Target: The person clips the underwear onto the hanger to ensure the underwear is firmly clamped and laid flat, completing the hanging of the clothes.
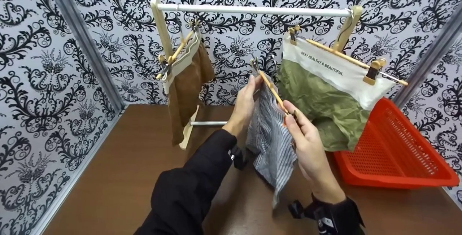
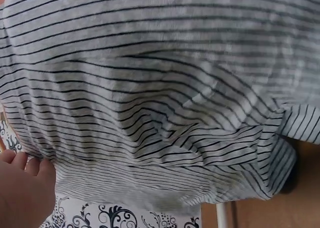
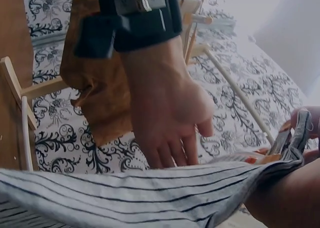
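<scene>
A striped white-and-dark garment (image 1: 274, 137) hangs from a wooden clip hanger (image 1: 271, 90) that slants towards me. My right hand (image 1: 306, 137) pinches the clip at the hanger's near end between thumb and fingers, beside the garment's top edge. At the far end, a second clip (image 1: 255, 63) sits above my left hand (image 1: 244, 101). The left hand's fingers reach to the garment's left side; in the right wrist view its thumb stands apart and its fingertips are hidden behind the striped cloth (image 3: 125, 193). Striped cloth (image 2: 150, 87) fills most of the left wrist view.
A rack with a white rail (image 1: 252, 10) stands on the brown table (image 1: 119, 177). Brown clothing (image 1: 187, 90) hangs at its left, green clothing with a white lettered band (image 1: 321, 90) at its right. A red basket (image 1: 393, 181) sits at the right, partly behind the green clothing.
</scene>
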`<action>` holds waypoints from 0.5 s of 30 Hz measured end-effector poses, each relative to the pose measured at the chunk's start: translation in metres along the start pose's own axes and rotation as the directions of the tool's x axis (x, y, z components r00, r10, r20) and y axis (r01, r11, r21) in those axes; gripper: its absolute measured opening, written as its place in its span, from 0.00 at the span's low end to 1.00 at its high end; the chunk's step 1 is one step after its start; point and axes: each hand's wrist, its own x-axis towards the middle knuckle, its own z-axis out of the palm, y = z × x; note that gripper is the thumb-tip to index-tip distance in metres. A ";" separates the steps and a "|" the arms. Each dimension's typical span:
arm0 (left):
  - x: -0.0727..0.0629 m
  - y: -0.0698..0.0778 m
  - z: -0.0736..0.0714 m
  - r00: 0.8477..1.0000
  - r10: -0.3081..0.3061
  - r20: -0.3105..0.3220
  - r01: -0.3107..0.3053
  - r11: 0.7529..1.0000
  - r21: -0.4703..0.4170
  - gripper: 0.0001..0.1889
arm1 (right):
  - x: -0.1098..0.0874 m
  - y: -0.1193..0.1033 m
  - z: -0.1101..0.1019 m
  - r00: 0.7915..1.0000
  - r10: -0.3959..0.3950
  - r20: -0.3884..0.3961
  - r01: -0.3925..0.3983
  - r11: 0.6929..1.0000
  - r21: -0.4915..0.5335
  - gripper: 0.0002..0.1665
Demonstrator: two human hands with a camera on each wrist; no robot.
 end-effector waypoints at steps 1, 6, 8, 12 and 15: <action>0.001 0.002 0.000 1.000 0.003 0.006 -0.003 1.000 -0.010 0.30 | 0.001 -0.001 0.002 1.000 -0.001 -0.001 0.001 1.000 0.000 0.30; 0.007 0.016 0.003 0.999 0.004 0.041 -0.002 0.998 -0.057 0.33 | 0.008 -0.012 0.013 1.000 -0.023 0.003 0.023 1.000 -0.003 0.31; 0.011 0.024 0.004 0.998 0.007 0.056 -0.004 0.998 -0.061 0.34 | 0.012 -0.018 0.017 0.999 -0.041 0.011 0.041 0.999 -0.003 0.32; 0.022 0.042 0.003 0.995 0.017 0.103 -0.006 0.995 -0.098 0.34 | 0.022 -0.033 0.027 0.995 -0.097 0.036 0.097 0.995 -0.008 0.32; 0.031 0.055 0.002 0.991 0.030 0.132 -0.010 0.988 -0.151 0.33 | 0.033 -0.044 0.034 0.988 -0.140 0.062 0.142 0.989 -0.031 0.33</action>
